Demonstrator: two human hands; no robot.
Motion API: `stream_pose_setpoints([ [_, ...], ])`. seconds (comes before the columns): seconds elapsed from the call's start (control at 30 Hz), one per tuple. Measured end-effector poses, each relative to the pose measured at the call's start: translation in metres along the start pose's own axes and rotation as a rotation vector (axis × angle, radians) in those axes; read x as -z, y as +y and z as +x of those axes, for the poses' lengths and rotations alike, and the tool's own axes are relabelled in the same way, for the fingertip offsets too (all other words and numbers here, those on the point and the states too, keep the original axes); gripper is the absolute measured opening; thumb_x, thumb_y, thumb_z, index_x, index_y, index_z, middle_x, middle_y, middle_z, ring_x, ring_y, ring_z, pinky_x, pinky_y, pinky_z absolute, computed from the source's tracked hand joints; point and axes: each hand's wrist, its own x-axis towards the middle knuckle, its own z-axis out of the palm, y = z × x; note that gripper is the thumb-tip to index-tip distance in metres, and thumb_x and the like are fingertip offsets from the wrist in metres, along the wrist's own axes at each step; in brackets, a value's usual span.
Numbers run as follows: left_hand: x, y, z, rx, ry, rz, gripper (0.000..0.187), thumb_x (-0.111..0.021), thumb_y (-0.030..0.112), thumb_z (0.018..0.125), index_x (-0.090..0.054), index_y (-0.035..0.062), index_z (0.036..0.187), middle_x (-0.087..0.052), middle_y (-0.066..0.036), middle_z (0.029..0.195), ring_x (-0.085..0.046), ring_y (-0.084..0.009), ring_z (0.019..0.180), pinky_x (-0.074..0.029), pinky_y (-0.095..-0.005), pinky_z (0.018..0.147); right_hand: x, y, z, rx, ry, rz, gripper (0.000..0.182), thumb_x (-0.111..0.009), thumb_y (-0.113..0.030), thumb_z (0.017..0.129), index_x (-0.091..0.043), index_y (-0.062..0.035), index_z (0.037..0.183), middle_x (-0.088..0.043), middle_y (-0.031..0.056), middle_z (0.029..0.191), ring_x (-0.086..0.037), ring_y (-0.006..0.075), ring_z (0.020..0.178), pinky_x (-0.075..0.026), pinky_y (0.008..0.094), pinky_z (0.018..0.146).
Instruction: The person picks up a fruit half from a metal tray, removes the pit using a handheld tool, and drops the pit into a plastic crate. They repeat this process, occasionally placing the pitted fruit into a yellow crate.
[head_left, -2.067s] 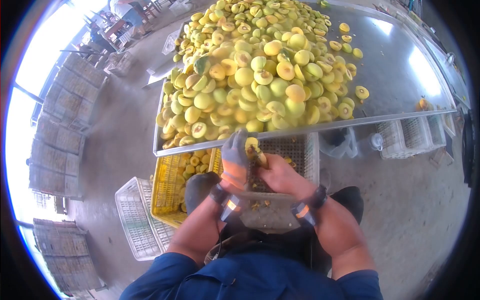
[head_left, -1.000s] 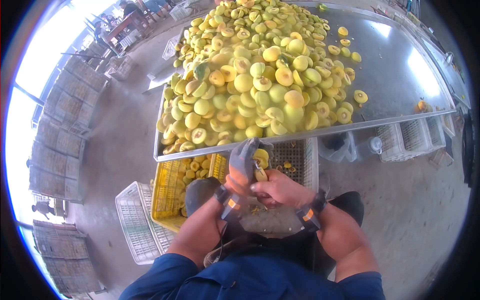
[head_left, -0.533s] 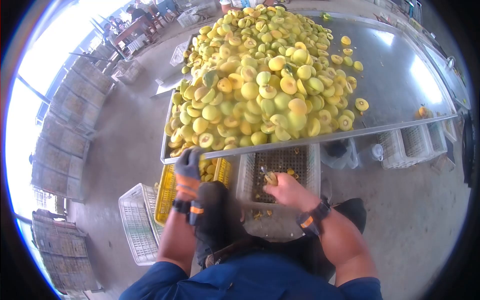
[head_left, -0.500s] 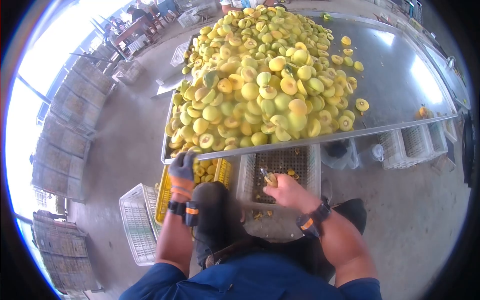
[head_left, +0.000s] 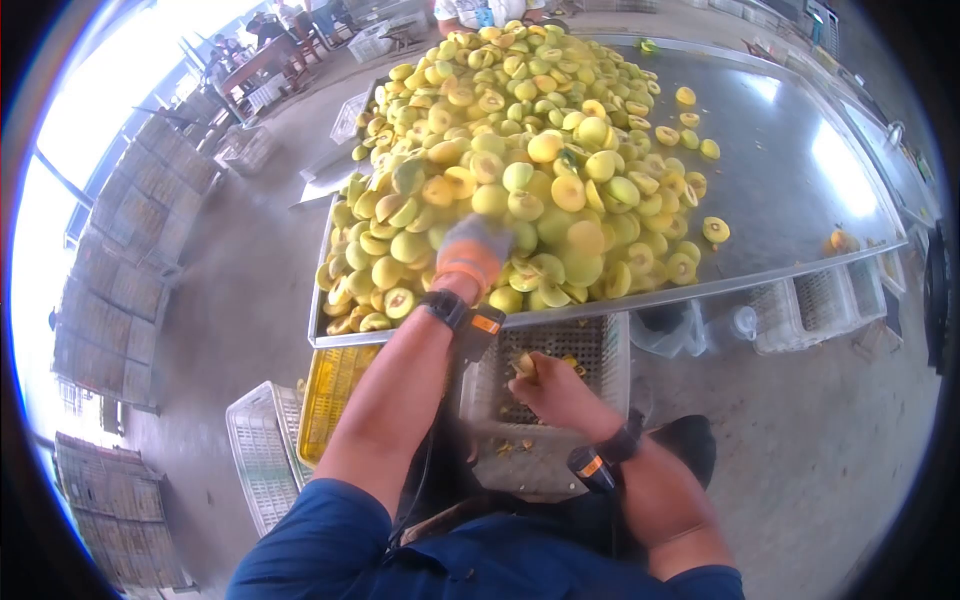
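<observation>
A large heap of halved yellow-green fruit (head_left: 560, 190) lies on the metal table (head_left: 770, 190). My left hand (head_left: 474, 252), in a grey and orange glove, reaches into the near side of the heap; its fingers are blurred and partly hidden among the fruit. Bare, my right hand (head_left: 550, 388) is closed round a small tool (head_left: 523, 366) with a light wooden-looking handle, above a white crate (head_left: 482, 385) with small yellow pieces in its bottom. The tool's tip is not clear.
Left of the white crate stands a yellow crate (head_left: 327, 395), with more white crates (head_left: 262, 450) beside it. Further white crates (head_left: 790, 310) stand under the table's right side. Stacked crates (head_left: 115, 300) line the far left. Another person (head_left: 488, 12) is at the table's far edge.
My left hand has moved from the table's near edge, above the yellow crate, up and right into the heap. My right hand has shifted slightly left and down, still holding the tool.
</observation>
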Motion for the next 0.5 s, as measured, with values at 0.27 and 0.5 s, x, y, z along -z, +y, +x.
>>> stream_pose_setpoints([
  [0.27, -0.009, -0.047, -0.002, 0.038, -0.157, -0.582, 0.046, -0.081, 0.009, 0.089, -0.073, 0.0008, 0.134, -0.078, -0.009, 0.096, -0.065, -0.0097, 0.067, -0.054, -0.0274, 0.055, 0.005, -0.002, 0.002, 0.052, 0.043, 0.027, 0.031, -0.069, -0.024, 0.097, -0.063, 0.0062, 0.102, -0.071, 0.0312, 0.095, -0.069, 0.0500, 0.094, -0.054, 0.0526, 0.084],
  [0.5, -0.008, -0.071, -0.077, 0.073, -0.205, -1.133, 0.049, -0.082, 0.005, 0.090, -0.069, -0.0014, 0.137, -0.077, -0.012, 0.110, -0.074, -0.0162, 0.087, -0.062, -0.0280, 0.067, 0.008, -0.009, 0.009, 0.003, 0.115, 0.246, 0.034, -0.068, -0.023, 0.097, -0.066, 0.0058, 0.115, -0.074, 0.0314, 0.104, -0.071, 0.0498, 0.105, -0.054, 0.0501, 0.093],
])
